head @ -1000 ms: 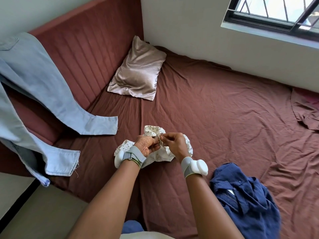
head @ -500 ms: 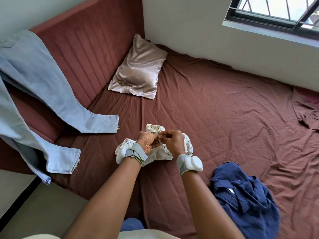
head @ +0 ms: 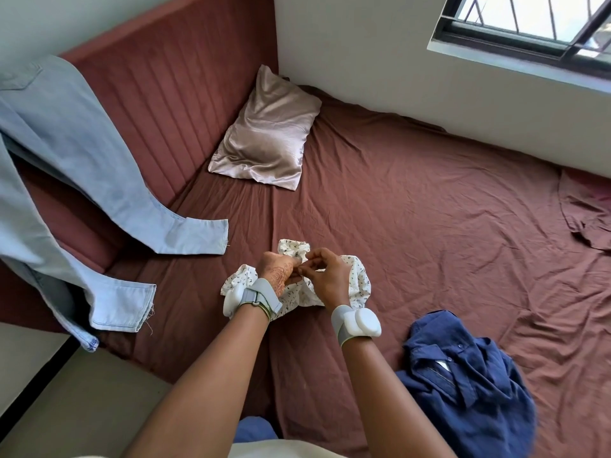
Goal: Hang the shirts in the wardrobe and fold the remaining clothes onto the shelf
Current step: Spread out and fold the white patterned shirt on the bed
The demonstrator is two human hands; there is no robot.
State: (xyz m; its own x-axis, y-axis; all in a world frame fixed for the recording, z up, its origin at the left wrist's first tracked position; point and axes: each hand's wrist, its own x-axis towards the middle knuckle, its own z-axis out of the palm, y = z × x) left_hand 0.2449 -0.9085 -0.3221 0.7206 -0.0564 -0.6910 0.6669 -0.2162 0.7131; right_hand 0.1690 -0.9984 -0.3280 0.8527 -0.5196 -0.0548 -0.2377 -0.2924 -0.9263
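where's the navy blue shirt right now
In the head view the navy blue shirt lies crumpled on the bed sheet at the lower right, just right of the person's right forearm and apart from the white printed garment.

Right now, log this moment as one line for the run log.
stage: working on white printed garment | left hand: pinching it | right hand: pinching it | navy shirt: crumpled on bed, untouched | jeans: draped over headboard

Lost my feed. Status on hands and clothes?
Both hands, left hand and right hand, pinching white printed garment on bed. Navy shirt and jeans waiting. Nothing obstructing.
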